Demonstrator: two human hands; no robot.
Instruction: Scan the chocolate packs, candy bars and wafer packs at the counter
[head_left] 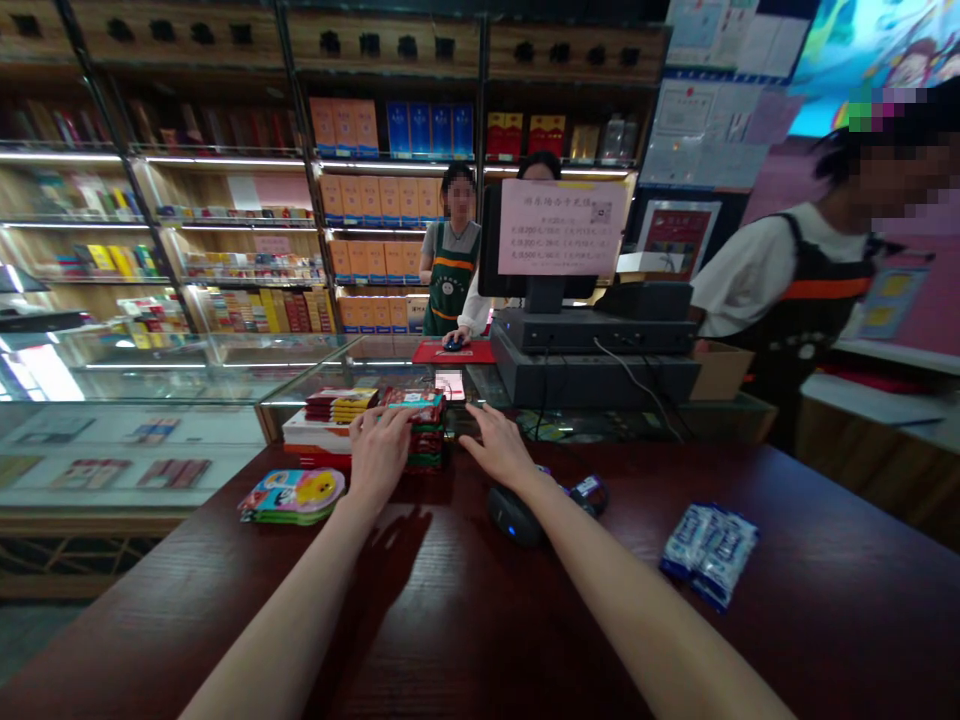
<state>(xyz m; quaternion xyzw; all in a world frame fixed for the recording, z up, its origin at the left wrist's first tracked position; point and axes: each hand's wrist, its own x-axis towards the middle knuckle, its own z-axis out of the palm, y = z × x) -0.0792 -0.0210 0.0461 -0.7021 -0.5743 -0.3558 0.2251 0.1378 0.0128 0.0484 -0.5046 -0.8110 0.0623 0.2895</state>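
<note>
The stack of red packets [420, 425] sits at the far edge of the dark bench [450, 620], just beyond my two hands. My left hand [379, 452] lies palm down against its near side, fingers stretched onto the top packet, the grip apart and closed on nothing. My right hand [499, 447] is just right of the stack, fingers spread, its grip apart too; whether its fingertips touch the packets I cannot tell. Both arms reach straight forward, drawing closer toward the stack. A mouse [512, 517] lies beneath my right wrist, a colourful fan [294, 494] beside my left forearm, and blue sachets [710, 552] well off to the right.
</note>
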